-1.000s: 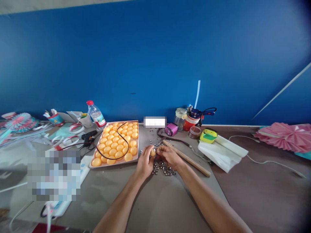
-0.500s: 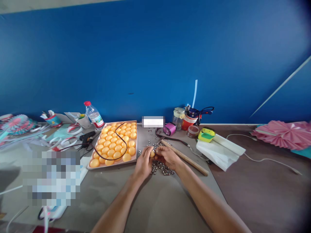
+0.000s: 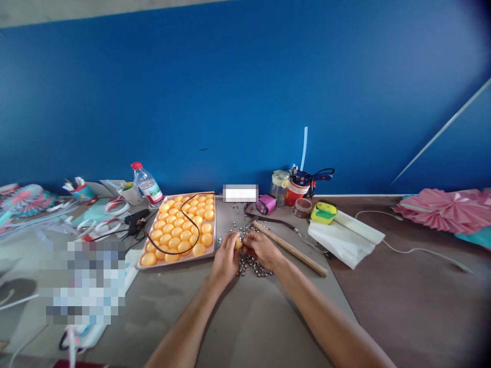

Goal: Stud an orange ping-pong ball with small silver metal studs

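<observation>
Ball in hand: one orange ball [image 3: 238, 243] sits between the two hands, held above the bench [image 3: 268, 317]; being round, it shows no long axis.
Left hand: the left hand [image 3: 225, 260] pinches the ball from its left side, fingers curled round the far edge and thumb, as far as I can make out, on the near one.
Right hand: the fingers of the right hand [image 3: 262, 250] are bunched at the ball's right side; whether they pinch something small there, I can't tell from where I stand.
Metal bits: a loose heap of shiny metal bits [image 3: 263, 270] lies just below the hands, nearer the right one and partly under it; more are strewn beyond the fingertips.
Tray: a shallow tray [image 3: 215, 225] of orange balls lies to the left, the left hand much the nearer, with a dark cord [image 3: 199, 231] looping over it.
Hammer: the hammer [image 3: 293, 251] lies just beyond the right hand, head near the fingertips, its long handle slanting back rightward, toward the person.
</observation>
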Demonstrator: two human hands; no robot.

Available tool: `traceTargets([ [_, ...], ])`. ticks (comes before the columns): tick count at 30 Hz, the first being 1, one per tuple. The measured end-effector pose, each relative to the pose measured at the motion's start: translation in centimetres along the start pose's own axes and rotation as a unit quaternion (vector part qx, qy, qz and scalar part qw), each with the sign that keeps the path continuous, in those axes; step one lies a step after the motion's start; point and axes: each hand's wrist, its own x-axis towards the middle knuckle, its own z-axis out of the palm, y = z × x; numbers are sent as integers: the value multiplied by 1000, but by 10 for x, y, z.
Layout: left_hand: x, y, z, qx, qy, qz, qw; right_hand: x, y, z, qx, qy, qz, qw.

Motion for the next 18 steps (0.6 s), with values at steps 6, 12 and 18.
traceTargets([
  [6, -1, 0, 0, -9, -19, -15, 1000, 3, 2, -2, 14, 1, 17, 1000],
  [12, -2, -2, 1, 2, -19, -18, 1000, 6, 4, -1, 33, 28, 35, 998],
  [18, -2, 1, 1, -1, -16, -26, 1000, 7, 4, 0, 26, 33, 29, 999],
])
